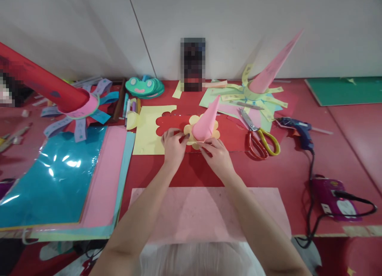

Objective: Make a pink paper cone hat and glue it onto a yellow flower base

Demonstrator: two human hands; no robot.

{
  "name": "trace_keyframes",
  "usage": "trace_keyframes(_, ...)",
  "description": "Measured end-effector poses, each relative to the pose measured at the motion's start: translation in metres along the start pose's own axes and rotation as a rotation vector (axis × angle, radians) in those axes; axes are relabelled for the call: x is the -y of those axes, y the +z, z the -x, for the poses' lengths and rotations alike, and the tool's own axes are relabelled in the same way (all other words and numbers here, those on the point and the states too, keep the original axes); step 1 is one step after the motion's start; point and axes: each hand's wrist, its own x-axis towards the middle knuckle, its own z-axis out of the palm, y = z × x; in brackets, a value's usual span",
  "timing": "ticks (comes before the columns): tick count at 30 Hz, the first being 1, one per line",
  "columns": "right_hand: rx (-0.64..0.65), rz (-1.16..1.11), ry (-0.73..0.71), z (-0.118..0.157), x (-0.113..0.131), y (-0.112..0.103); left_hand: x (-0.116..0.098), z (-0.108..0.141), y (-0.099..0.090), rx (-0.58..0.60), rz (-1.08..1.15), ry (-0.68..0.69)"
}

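Observation:
A pink paper cone (205, 123) stands on a pale yellow paper flower (195, 120), its tip leaning right. Beneath them lies a red paper piece (232, 133) with a scalloped left end. My left hand (174, 145) is closed at the flower's left edge, thumb and forefinger pinching by a petal. At the cone's lower front edge, my right hand (217, 153) has its thumb and fingers closed on the rim. Exactly what lies between the fingertips is partly hidden. Red-and-yellow-handled scissors (259, 137) rest open to the right.
Farther right lie a blue glue gun (301, 131) and a purple box (336, 198) with a black cord. Another pink cone (276, 65) with yellow strips stands behind. Left are a red paper tube (44, 79), green frog cutouts (146, 87), markers (133, 105) and a blue sheet (59, 176).

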Motion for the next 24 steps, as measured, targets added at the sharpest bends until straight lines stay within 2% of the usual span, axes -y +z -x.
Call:
trace_keyframes(6, -0.005, -0.012, 0.004, 0.0, -0.0004, 0.0002, -0.0056, -0.0012, -0.0064, 0.086, 0.085, -0.047)
trace_keyframes(14, -0.014, -0.013, 0.013, 0.0001, -0.0013, -0.0007, -0.0063, -0.0014, -0.0082, 0.082, 0.212, -0.088)
trace_keyframes(20, -0.033, 0.059, 0.007, 0.0002, -0.0023, -0.0006, -0.0066, -0.0013, -0.0083, 0.069, 0.361, -0.173)
trace_keyframes(24, -0.029, 0.083, 0.0, -0.0002, -0.0021, -0.0007, -0.0072, -0.0008, -0.0072, 0.063, 0.39, -0.172)
